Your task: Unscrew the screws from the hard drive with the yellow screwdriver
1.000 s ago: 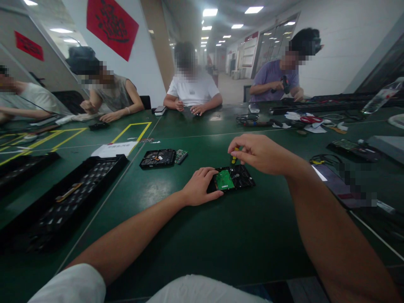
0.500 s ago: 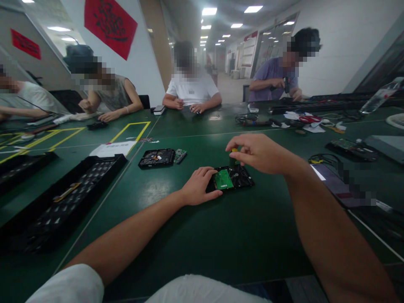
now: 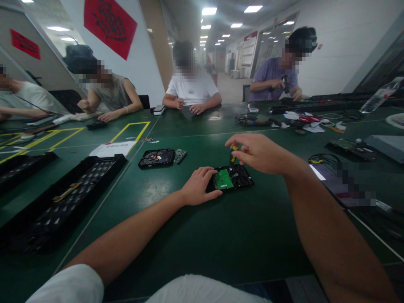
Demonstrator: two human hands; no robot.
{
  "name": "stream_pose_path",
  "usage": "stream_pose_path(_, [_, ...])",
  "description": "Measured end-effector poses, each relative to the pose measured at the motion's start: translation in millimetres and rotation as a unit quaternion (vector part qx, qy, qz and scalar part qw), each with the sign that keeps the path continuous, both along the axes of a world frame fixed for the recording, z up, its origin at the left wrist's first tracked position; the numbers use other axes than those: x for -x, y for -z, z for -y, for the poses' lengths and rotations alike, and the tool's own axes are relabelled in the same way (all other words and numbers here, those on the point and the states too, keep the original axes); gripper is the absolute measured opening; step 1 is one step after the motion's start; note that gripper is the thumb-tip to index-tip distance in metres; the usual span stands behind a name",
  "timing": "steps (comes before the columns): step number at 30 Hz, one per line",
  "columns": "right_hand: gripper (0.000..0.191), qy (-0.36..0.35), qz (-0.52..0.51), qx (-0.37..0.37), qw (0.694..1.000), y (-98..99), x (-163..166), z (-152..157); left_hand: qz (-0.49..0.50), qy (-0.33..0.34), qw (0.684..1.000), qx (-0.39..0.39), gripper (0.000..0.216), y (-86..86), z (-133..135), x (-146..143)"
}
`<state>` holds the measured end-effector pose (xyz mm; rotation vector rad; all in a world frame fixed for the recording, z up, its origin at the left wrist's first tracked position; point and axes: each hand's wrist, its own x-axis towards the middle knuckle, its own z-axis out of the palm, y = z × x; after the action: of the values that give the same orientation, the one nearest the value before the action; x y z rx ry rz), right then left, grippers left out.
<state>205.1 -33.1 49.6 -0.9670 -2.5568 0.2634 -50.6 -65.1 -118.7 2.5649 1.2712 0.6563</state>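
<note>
A black hard drive [image 3: 242,176] with a green circuit board [image 3: 223,179] lies flat on the table before me. My left hand [image 3: 202,185] grips its left end, fingers over the far edge and thumb along the near one. Upright over the drive's far edge stands a short screwdriver [image 3: 233,155] with a yellow and dark handle. The fingers of my right hand [image 3: 257,152] pinch that handle near its top; the tip is too small to make out. Farther left lies a second hard drive [image 3: 157,158], with a loose circuit board [image 3: 180,156] beside it.
A long black tray [image 3: 67,198] holding a narrow strip runs along the left. To the right are a dark flat-screened device [image 3: 339,185], cables [image 3: 325,158] and another drive-like unit [image 3: 351,150]. Several co-workers sit across the table; one at the right holds a dark tool [image 3: 285,84].
The screwdriver handle has turned in my right hand, showing different yellow patches. My left hand and the hard drive stay put. The co-worker at the right has shifted their head slightly.
</note>
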Motion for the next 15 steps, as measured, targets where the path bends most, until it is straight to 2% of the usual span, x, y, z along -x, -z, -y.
stream_pose_path(3, [0.025,0.008,0.000,-0.006,1.000,1.7,-1.1,-1.5,0.001,0.000,1.000,-0.001,0.078,-0.1,0.3,-0.2])
stream_pose_path(9, [0.017,-0.022,0.008,-0.011,1.000,0.6,0.3,-0.7,0.001,0.001,1.000,-0.003,0.079,-0.6,0.7,-0.6])
stream_pose_path(15, [0.024,0.007,0.000,0.004,1.000,0.4,1.0,0.2,0.000,-0.002,1.000,0.000,0.078,0.2,0.2,0.1])
